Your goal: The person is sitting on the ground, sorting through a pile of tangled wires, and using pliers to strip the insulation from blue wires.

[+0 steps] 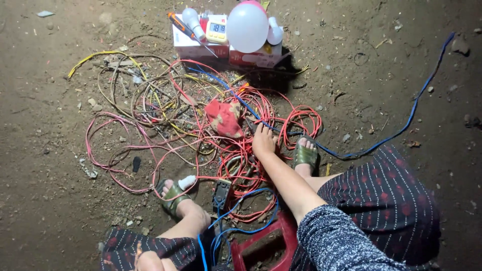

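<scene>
My right hand (262, 142) reaches down into a tangled heap of red wires (236, 150) on the dirt ground, fingers resting on the wires beside a small dark tool (249, 125). Whether it grips anything is hidden. A crumpled red cloth (224, 118) lies just beyond the fingers. My left hand (150, 261) shows only partly at the bottom edge, resting by my left knee, its fingers unclear. My feet in green sandals (172, 194) (306, 154) stand on either side of the heap.
Two white-and-red boxes (201, 48) at the top carry a big white bulb (247, 28), a smaller bulb (192, 20), an orange-handled screwdriver (182, 26) and a small yellow meter (217, 31). A blue cable (401, 129) runs right. A black plug block (221, 192) and a red stool (261, 246) are near me.
</scene>
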